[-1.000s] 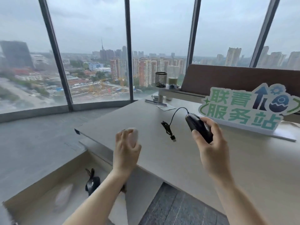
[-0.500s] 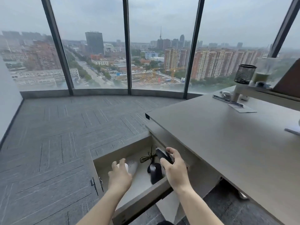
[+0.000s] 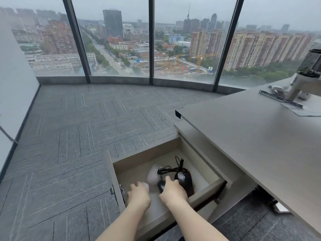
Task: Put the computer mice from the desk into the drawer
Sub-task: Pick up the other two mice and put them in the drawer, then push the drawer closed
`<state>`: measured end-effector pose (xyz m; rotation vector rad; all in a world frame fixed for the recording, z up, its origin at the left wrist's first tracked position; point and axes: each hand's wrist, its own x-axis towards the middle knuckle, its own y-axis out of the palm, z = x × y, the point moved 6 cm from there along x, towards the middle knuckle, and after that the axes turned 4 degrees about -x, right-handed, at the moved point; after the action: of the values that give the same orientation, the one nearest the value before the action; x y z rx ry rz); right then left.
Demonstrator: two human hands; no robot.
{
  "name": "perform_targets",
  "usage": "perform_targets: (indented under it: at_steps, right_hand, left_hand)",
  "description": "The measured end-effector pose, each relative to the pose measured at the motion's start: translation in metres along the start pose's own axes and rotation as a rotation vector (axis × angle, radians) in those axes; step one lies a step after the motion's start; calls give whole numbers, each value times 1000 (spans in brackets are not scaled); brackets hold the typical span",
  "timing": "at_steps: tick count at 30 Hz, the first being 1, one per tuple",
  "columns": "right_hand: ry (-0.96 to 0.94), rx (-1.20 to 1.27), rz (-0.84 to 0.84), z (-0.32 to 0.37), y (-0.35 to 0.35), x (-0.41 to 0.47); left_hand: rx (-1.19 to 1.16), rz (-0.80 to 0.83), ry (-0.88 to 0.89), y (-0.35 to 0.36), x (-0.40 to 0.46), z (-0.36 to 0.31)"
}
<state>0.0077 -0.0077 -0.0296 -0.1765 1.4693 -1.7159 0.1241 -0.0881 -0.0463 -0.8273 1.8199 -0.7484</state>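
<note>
This is a high-rise office. Floor-to-ceiling windows (image 3: pixel 184 40) on the far side overlook city towers, grey carpet tiles (image 3: pixel 73 136) cover the floor, and a pale desk (image 3: pixel 260 136) on the right carries a mesh pen holder (image 3: pixel 311 64) above an open drawer (image 3: pixel 206 190).

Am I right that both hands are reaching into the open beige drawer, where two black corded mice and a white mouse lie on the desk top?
Not quite: the head view shows the two black corded mice and the white mouse lying inside the open beige drawer, not on the desk top. The left hand and right hand do reach into it.
</note>
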Motion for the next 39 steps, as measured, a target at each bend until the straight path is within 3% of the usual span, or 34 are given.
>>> perform_targets:
  at_steps: [3, 6, 14, 18, 21, 25, 28, 33, 39]
  right_hand:
    - [24, -92, 53, -2, 9, 2]
    - [-58, -56, -51, 2, -1, -5]
    - [-378, 414, -519, -17, -34, -84]
    - [-422, 519, -511, -17, -15, -118]
    - [-464, 532, -406, -7, 7, -140]
    - [-458, 470, -203, 2, 39, -158]
    - [-470, 360, -145, 10, 53, -163]
    - [-414, 289, -218, 17, 57, -165]
    - [-336, 363, -274, -1, 48, -155]
  left_hand:
    - [71, 9, 30, -2, -3, -2]
    - [77, -60, 102, -14, -16, -13]
    - [-585, -400, 497, -89, -58, -3]
    - [-724, -535, 364, -101, -71, 55]
    - [-838, -486, 210, -85, -73, 93]
    - [-1047, -280, 91, -53, -72, 114]
    - [-1227, -117, 74, -33, -78, 106]
    - [-1376, -10, 96, -21, -87, 90]
    - [-1360, 75, 127, -13, -76, 70]
